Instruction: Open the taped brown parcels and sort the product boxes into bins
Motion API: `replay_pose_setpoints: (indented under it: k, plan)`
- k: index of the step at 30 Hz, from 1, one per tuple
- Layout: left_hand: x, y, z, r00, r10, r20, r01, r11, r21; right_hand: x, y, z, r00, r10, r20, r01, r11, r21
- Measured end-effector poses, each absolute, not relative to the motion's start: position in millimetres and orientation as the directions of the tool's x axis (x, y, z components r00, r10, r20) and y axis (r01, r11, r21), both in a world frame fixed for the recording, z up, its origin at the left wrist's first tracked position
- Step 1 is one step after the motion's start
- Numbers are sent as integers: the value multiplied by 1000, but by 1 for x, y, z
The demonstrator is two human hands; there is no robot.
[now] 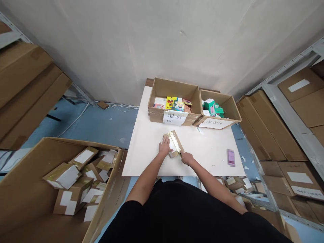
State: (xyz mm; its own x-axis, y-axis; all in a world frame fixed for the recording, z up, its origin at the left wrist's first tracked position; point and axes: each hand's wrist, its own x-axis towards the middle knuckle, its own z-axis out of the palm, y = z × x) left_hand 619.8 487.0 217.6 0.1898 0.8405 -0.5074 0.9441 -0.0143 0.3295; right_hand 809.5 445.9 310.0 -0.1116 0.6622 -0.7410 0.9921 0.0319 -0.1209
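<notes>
A small taped cardboard box [178, 141] lies at a slant on the white table, with shiny tape down its length and a white label partly under my left hand [165, 145]. That hand rests on the box's left side, fingers spread and thumb apart, pressing on it. At the box's near right end, my right hand [187, 158] is closed around a small dark knife [180, 154]. Its tip touches or nearly touches the taped edge; most of the knife is hidden in the fist.
Two open cartons with handwritten signs, a left carton [157, 116] of colourful small boxes and a right carton [234, 116] of green ones, stand at the table's [144, 148] back. A purple blurred item [231, 157] lies right. A large carton [30, 182] of parcels stands left; shelves flank both sides.
</notes>
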Motion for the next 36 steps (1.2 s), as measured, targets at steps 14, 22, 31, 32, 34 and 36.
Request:
replay_pose_setpoints:
  k: [14, 22, 31, 32, 34, 36]
  plan:
    - [623, 485, 231, 150, 846, -512, 961, -3, 277, 861, 400, 295, -17, 783, -622, 970, -139, -202]
    - [668, 462, 233, 33, 890, -454, 981, 58, 184, 850, 443, 249, 325, 804, -499, 709, -556, -434]
    - [713, 419, 221, -46, 905, -423, 995, 78, 60, 886, 491, 220, 407, 728, -551, 556, -676, -483]
    - [715, 419, 221, -50, 908, -416, 995, 79, 54, 888, 495, 219, 393, 740, -546, 567, -662, -490]
    - [717, 422, 223, -50, 915, -400, 996, 76, 48, 890, 501, 219, 369, 766, -526, 589, -631, -505]
    - [719, 428, 227, -42, 920, -390, 997, 64, 44, 892, 504, 219, 340, 799, -495, 592, -591, -548]
